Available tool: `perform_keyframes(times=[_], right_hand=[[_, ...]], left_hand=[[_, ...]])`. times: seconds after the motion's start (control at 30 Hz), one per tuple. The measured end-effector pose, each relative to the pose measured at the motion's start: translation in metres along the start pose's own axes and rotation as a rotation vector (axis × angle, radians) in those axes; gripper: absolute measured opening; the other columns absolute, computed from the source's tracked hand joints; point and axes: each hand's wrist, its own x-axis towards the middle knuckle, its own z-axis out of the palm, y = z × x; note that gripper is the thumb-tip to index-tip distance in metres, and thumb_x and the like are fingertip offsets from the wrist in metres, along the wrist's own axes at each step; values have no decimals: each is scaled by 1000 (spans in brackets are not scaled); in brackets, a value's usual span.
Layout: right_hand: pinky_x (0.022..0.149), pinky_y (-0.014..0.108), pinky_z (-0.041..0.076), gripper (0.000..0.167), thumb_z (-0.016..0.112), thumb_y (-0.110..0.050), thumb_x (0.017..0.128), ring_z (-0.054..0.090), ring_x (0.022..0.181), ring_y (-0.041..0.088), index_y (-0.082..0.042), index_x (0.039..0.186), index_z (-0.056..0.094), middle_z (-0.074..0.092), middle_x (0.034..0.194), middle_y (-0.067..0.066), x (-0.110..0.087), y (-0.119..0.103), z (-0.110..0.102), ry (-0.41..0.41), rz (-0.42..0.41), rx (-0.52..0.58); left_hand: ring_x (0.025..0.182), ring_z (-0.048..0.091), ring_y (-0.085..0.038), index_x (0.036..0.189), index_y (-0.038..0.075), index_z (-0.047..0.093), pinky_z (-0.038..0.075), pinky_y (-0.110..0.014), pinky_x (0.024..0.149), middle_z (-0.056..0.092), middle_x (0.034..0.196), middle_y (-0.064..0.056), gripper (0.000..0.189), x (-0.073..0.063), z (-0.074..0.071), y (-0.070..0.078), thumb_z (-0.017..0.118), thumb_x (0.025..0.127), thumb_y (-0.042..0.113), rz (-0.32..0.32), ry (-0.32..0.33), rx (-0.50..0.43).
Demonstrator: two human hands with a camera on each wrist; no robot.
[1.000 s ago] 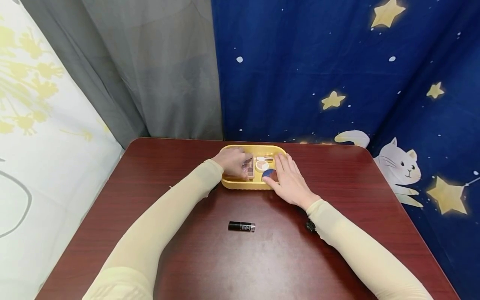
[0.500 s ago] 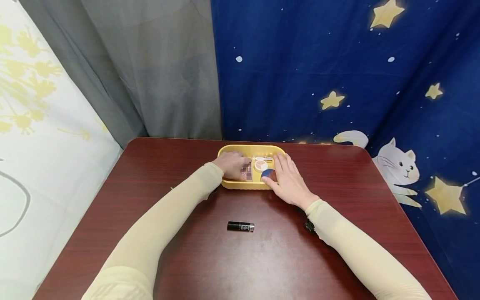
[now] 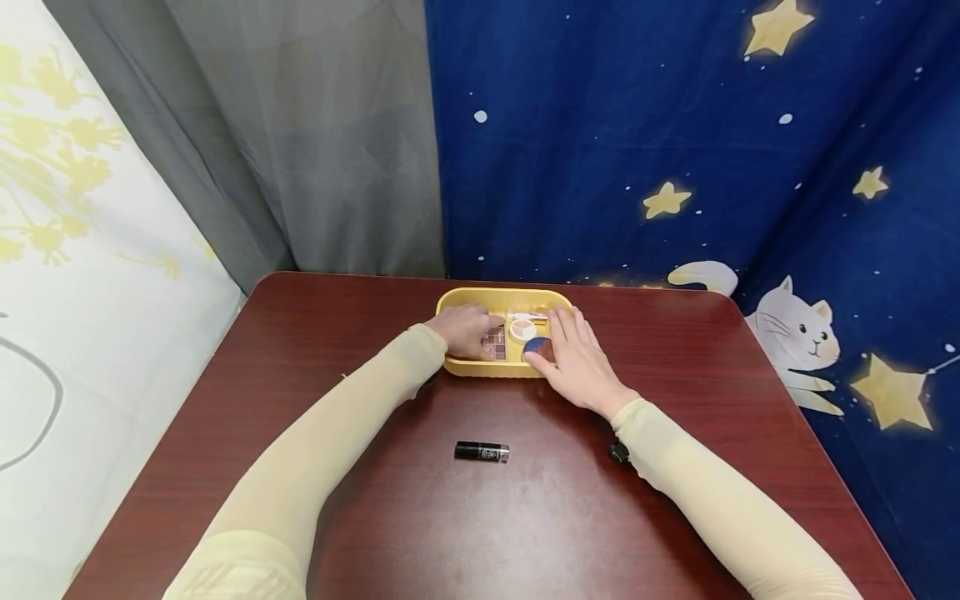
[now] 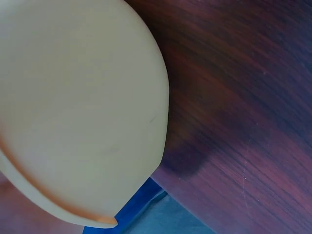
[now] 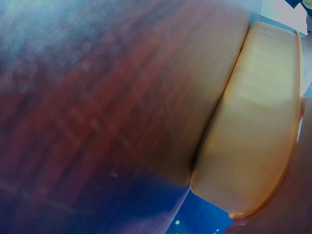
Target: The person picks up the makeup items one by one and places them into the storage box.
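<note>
A yellow oval-ended tray (image 3: 495,369) stands near the table's far edge, holding makeup items. My left hand (image 3: 462,328) reaches over its left end, beside and partly over an eyeshadow palette (image 3: 495,343); the fingertips are too indistinct to tell whether they grip it. My right hand (image 3: 577,358) lies across the right end with fingers straight, its thumb by a blue round compact (image 3: 537,344). Between them sit a white round compact with pale pans (image 3: 522,331) and a slim clear-and-white item (image 3: 528,317). Both wrist views show mainly the tray's outer wall (image 4: 87,107).
A black lipstick-like tube (image 3: 482,452) lies on the dark red wooden table (image 3: 420,533), nearer to me than the tray. Grey (image 3: 337,150) and blue star-patterned curtains (image 3: 570,167) hang behind the table, with a white cloth (image 3: 90,333) at left.
My left hand has shifted slightly on the palette, which now shows more plainly in the tray's left part. The tray has edged slightly left; my right hand has stayed nearly still.
</note>
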Motion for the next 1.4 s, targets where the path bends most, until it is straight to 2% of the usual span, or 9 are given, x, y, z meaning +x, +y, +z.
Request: perform_keyframes(times=[0.23,0.57,0.63,0.77,0.87,0.93,1.1,1.27,1.4], right_hand=[[118,56,16,98,31,-74,98,6,152,39,3,158,23,20,163,21,0,1,1,15,3,-13],[118,56,14,96,34,-71,99,4,152,38,3,158,21,18,164,22,0,0,-1,-4,12,-3],[118,57,13,95,35,-70,99,4,152,38,3,158,21,18,164,22,0,0,-1,-4,12,-1],[118,57,15,94,37,-69,99,5,152,38,2,158,22,19,164,21,0,0,0,-1,14,-2],[118,57,16,95,38,-70,98,5,152,38,2,158,23,19,164,21,0,1,0,3,14,-9],[118,57,16,95,38,-70,98,6,152,38,2,158,23,19,164,21,0,1,0,5,12,-12],[118,57,16,95,37,-70,99,5,152,39,3,158,22,19,164,22,0,1,0,1,8,-10],[118,58,16,94,37,-69,99,6,152,40,3,158,21,19,163,22,1,2,1,1,8,-9],[118,57,16,95,37,-69,99,5,152,39,2,158,21,18,164,21,1,2,0,2,6,-10]], left_hand=[[110,53,-24,148,25,53,49,-48,92,59,127,-8,75,-1,-1,2,78,83,55,-4,-29,-5],[108,51,-22,150,23,51,46,-43,97,58,126,-8,76,-1,1,-3,75,85,55,24,-23,-36],[110,52,-23,150,22,51,44,-42,100,56,130,-10,78,-2,0,-4,74,85,58,29,-21,-56],[128,50,-27,151,19,49,37,-43,110,49,146,-15,85,-6,-4,-7,70,84,66,25,-19,-105],[137,45,-29,151,16,49,34,-45,113,44,152,-17,86,-9,-8,-9,70,84,66,18,1,-136],[137,45,-29,151,14,49,34,-44,113,45,152,-17,83,-10,-11,-10,69,87,64,17,23,-142],[139,43,-29,150,12,50,34,-45,113,46,152,-15,68,-16,-20,-10,65,96,50,9,109,-151],[132,49,-29,148,14,53,38,-47,110,50,147,-13,60,-30,-30,-9,64,98,44,-7,201,-156],[132,49,-28,150,18,51,38,-46,110,49,148,-10,62,-44,-36,-7,60,98,50,-18,225,-137]])
